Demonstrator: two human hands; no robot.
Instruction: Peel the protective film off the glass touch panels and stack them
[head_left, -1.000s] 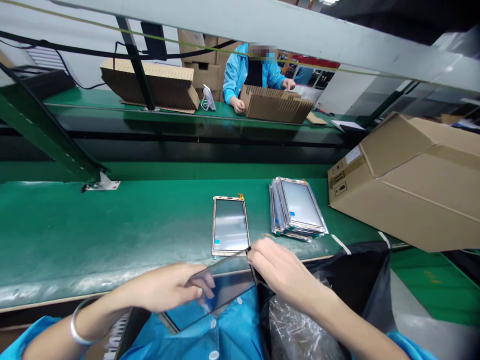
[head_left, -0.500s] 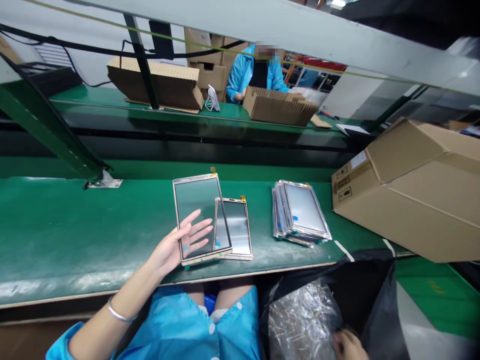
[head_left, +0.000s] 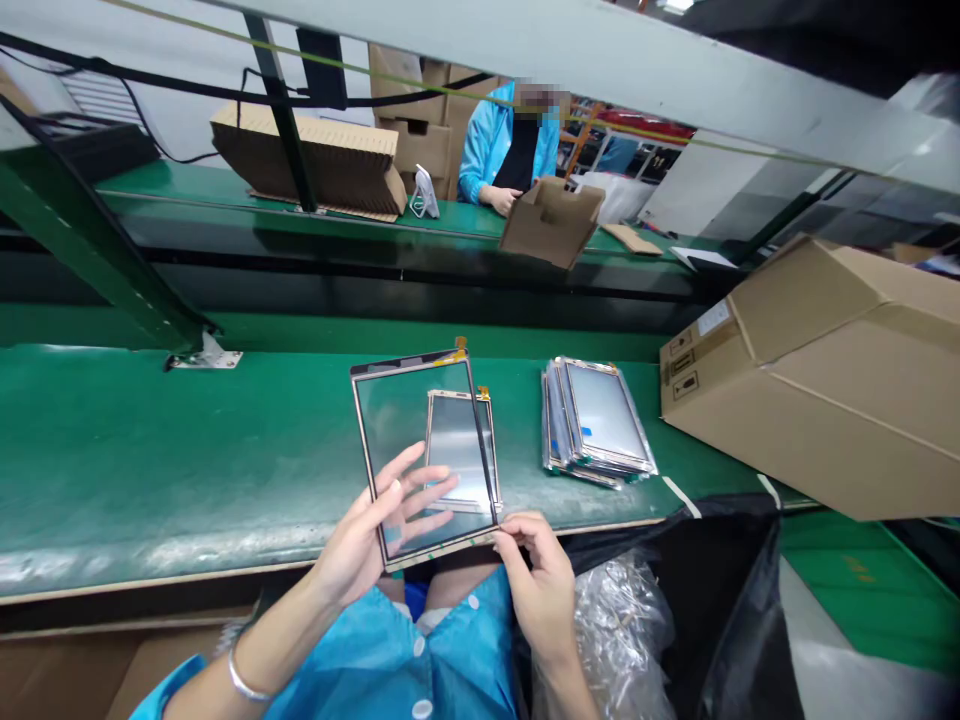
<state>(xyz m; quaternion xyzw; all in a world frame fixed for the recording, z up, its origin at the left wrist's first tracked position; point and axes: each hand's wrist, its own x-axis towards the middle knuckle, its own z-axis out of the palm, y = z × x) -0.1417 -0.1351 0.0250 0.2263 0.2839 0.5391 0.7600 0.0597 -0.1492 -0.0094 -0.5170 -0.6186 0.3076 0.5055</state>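
Observation:
A clear glass touch panel [head_left: 394, 415] with a dark border and an orange flex tab at its top edge is held up, tilted, above the bench's front edge. My left hand [head_left: 367, 535] grips its lower left side, thumb in front, fingers spread behind and showing through the glass. My right hand [head_left: 541, 580] pinches the lower right corner between thumb and fingers. Behind the held panel, a display panel [head_left: 454, 430] with a similar orange tab lies on the green bench [head_left: 150, 450], partly seen through the glass.
A stack of wrapped panels [head_left: 611, 415] lies right of centre. A large cardboard box [head_left: 817, 390] stands at the right. Below it hangs a black bag [head_left: 739, 590] with crumpled clear plastic [head_left: 622, 630]. Opposite, a co-worker [head_left: 487, 150] handles a brown carton [head_left: 551, 222].
My right hand has come up from the plastic in the bag to the panel's lower right corner. The panel has moved slightly right and closer. The co-worker's carton has been turned and tilted.

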